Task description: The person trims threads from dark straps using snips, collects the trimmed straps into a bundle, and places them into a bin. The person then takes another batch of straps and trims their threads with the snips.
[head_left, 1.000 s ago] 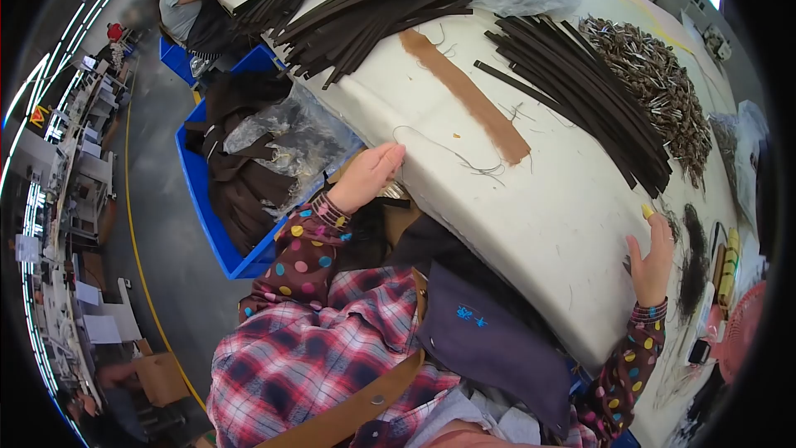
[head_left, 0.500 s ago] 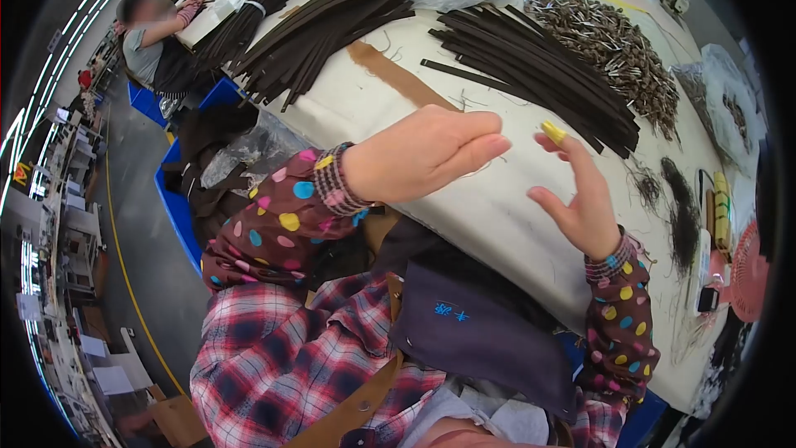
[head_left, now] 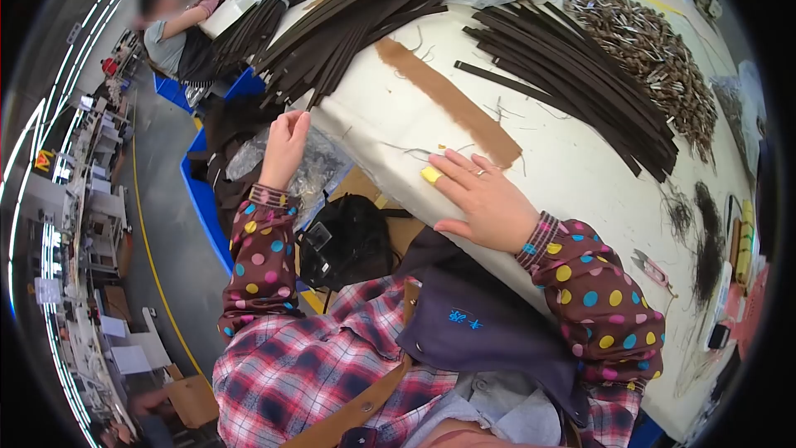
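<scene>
dark strips, fanned pile: on the white table, left part, several ends pointing toward the near edge.

blue bin: beside the table's left side, holding dark fabric and clear plastic.

second pile, similar strips: lying aslant on the table's right part.

heap of small brown pieces, with shiny parts: just beyond the second pile.

black bag: below the table edge, near the bin.

tan strip: flat, between the two piles, near end just beside the right hand.

right hand: palm down at the table's near edge, fingers extended and slightly parted; no object seen in its hold.

left hand: raised at the table edge, fingers curled together, right by the strip ends of the fanned pile; whether it pinches or touches one cannot be told.

snips, pink-handled: on the table, beside the right sleeve.

yellow finger cover: on a right-hand fingertip.
</scene>
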`<state>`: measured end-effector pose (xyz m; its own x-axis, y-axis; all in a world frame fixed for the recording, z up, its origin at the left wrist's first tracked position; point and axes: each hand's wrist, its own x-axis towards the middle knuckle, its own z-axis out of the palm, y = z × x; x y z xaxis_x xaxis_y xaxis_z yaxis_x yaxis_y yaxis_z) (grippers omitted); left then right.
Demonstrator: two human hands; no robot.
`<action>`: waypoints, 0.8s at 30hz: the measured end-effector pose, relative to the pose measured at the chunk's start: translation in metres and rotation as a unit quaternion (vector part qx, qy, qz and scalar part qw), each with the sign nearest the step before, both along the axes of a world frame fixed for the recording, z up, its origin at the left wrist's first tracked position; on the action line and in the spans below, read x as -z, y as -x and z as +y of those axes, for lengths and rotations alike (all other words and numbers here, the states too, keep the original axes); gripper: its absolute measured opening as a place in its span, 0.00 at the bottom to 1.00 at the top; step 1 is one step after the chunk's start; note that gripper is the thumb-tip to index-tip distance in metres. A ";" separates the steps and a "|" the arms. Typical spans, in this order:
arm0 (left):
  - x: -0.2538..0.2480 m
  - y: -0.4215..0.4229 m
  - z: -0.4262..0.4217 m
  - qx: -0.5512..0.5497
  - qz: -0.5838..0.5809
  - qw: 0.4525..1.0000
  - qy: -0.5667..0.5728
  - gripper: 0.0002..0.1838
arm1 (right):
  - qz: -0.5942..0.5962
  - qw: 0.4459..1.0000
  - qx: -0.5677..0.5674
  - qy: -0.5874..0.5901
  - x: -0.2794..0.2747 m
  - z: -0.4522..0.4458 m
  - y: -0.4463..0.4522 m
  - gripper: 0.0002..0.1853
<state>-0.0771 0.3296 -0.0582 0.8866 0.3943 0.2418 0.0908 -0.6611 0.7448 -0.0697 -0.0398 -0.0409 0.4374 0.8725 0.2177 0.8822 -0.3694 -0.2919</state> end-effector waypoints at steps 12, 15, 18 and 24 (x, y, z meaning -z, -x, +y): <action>0.087 -0.067 0.016 -0.190 0.059 0.834 0.514 0.47 | 0.018 1.000 0.009 -0.002 -0.001 -0.002 -0.001 0.29; 0.089 -0.071 0.022 -0.215 0.056 0.818 0.531 0.45 | 0.014 1.000 0.009 -0.013 0.001 -0.001 0.000 0.29; 0.096 -0.071 0.031 -0.161 0.094 0.815 0.549 0.45 | 0.001 1.000 0.008 -0.020 0.002 -0.002 -0.001 0.28; 0.063 -0.033 -0.022 -0.046 0.186 0.856 0.480 0.44 | 0.019 1.000 0.009 -0.017 0.001 -0.002 0.000 0.29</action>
